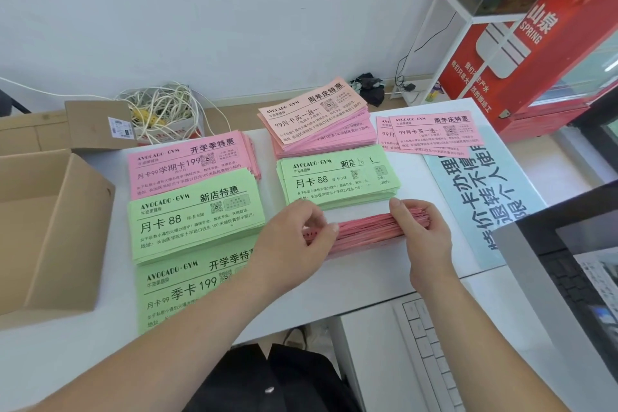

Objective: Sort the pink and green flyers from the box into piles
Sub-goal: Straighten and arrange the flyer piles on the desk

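At centre frame, the left hand (301, 234) and the right hand (423, 237) grasp a thick stack of pink paper flyers (368, 231) between them, one hand at each end, with fingers curled over the far side and thumbs on the near side. The stack is seen edge-on, low at the white table (364, 274); whether it touches the surface cannot be told. Just behind it lies a centre pile of green flyers (337, 181), and behind that a salmon-pink pile (317, 120). Toward the upper right, loose pink flyers (434, 134) overlap. Left of centre, a bright pink pile (187, 160), an upper green pile (197, 221) and a lower green pile (184, 288) overlap in a column. At far left sits an open brown cardboard box (50, 237); a white keyboard (424, 344) occupies the lower right.
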`<state>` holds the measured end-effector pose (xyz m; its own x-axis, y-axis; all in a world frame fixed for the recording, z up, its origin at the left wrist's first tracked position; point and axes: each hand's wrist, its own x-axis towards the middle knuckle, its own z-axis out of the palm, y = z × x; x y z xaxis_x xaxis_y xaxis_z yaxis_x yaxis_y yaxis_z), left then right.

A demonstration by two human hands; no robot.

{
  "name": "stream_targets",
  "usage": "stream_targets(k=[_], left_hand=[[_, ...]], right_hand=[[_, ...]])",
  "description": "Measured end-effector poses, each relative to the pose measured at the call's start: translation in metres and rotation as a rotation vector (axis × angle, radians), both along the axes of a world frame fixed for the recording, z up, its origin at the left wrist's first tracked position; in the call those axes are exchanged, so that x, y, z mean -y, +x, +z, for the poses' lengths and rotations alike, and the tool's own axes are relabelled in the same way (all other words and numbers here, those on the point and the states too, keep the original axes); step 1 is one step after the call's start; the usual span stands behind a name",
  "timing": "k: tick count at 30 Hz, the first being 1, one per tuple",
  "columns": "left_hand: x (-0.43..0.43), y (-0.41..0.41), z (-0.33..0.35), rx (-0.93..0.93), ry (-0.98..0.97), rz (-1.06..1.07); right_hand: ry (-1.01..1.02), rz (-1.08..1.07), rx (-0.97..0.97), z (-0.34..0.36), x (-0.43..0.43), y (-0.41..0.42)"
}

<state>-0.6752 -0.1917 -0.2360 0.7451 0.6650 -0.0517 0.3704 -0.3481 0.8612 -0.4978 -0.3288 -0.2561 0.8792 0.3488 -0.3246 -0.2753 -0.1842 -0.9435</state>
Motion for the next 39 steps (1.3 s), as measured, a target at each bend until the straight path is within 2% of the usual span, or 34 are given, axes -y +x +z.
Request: stream_targets(k=[3,5,8,12,17,20,23,26,28,32,34,39], left_hand=[[-0.007,0.004,0.011,-0.316,0.349,-0.344],[-0.008,0.01,0.017,-0.349,0.641,-0.405],[-0.003,0.017,0.021,-0.396,0.831,-0.469],[0.006,0.012,0.025,-0.514,0.88,-0.538],[0.005,0.006,0.017,-0.571,0.892,-0.5],[0.002,0.01,0.014,-0.608,0.862,-0.497],[0.0,0.011,0.015,-0.63,0.883,-0.517],[0.002,0.012,0.009,-0.621,0.899,-0.531],[-0.002,0.01,0.009,-0.577,0.832,-0.502],[-0.019,-0.014,0.007,-0.408,0.275,-0.204],[-0.024,-0.024,0.001,-0.315,0.1,-0.082],[-0.018,-0.025,-0.008,-0.233,-0.23,-0.005]], right_hand=[[0.009,-0.012,-0.008,0.001,-0.001,-0.001],[0.01,-0.019,-0.014,0.002,-0.005,-0.003],[-0.018,-0.018,-0.004,0.004,-0.008,-0.004],[-0.073,0.001,0.016,0.004,-0.009,-0.004],[-0.093,0.028,0.001,0.003,-0.01,-0.002],[-0.055,0.229,-0.063,0.005,-0.001,0.003],[-0.118,0.454,-0.009,0.006,0.013,0.013],[-0.257,0.433,0.115,0.005,0.013,0.014],[-0.282,0.382,0.178,0.002,0.013,0.014],[-0.271,0.384,0.181,-0.002,0.017,0.018],[-0.261,0.395,0.176,-0.002,0.018,0.02],[-0.209,0.399,0.116,-0.003,0.023,0.018]])
